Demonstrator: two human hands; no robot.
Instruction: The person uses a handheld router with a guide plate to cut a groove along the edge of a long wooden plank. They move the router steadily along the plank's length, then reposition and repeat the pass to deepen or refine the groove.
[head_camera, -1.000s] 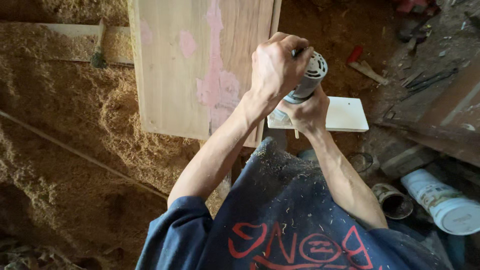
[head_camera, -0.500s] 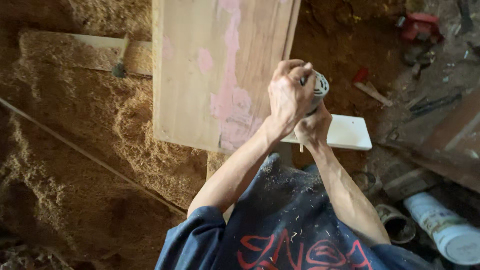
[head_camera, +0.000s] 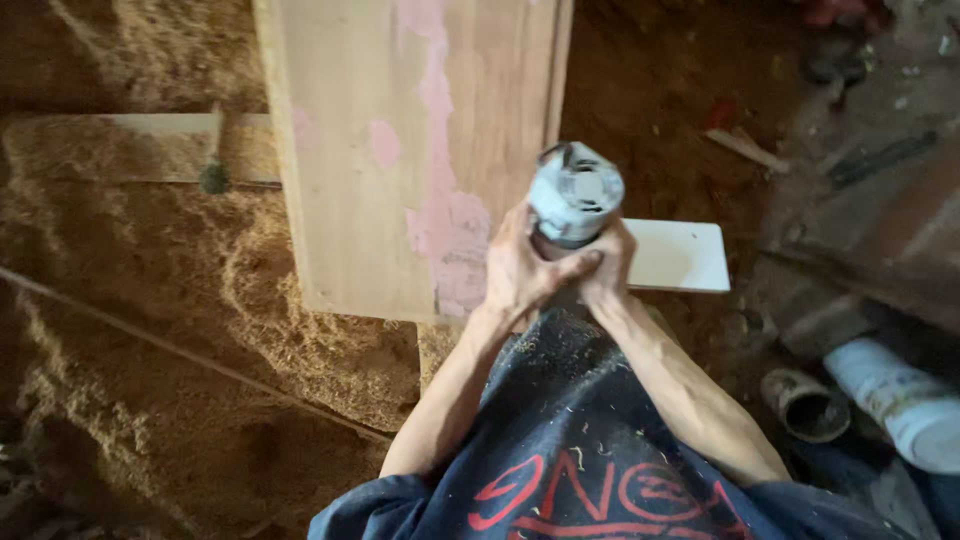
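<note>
Currently both hands are wrapped around a small power tool (head_camera: 574, 195), a cylindrical grey-white body seen end-on, vent slots on its top cap. Left hand (head_camera: 522, 275) has a clenched grip on the lower body from the left side, thumb crossing toward the right hand. Right hand (head_camera: 608, 262) has a clenched grip on the same tool from the right, fingers tucked under the body. The two hands touch each other below the tool.

Tool position: held upright just off the right edge of a long wooden board (head_camera: 400, 150), near that board's lower right corner. Working end is hidden under the hands; can't tell whether it contacts the wood.

Board: pale plywood-like face with pink patches (head_camera: 445, 215) running down it, biggest patch just left of the left hand. It lies over a floor buried in sawdust (head_camera: 200, 330).

Nearby:
- small white rectangular panel (head_camera: 675, 257) just right of the right hand, partly behind it
- narrow wood plank (head_camera: 110, 150) lying crosswise left of the board, half covered in shavings
- thin rod (head_camera: 180, 350) running diagonally across the sawdust
- white tube (head_camera: 900, 400) and a dark round can (head_camera: 805, 405) on the floor at lower right

Dark blue shirt (head_camera: 590, 450) with red print, dusted with wood chips.
</note>
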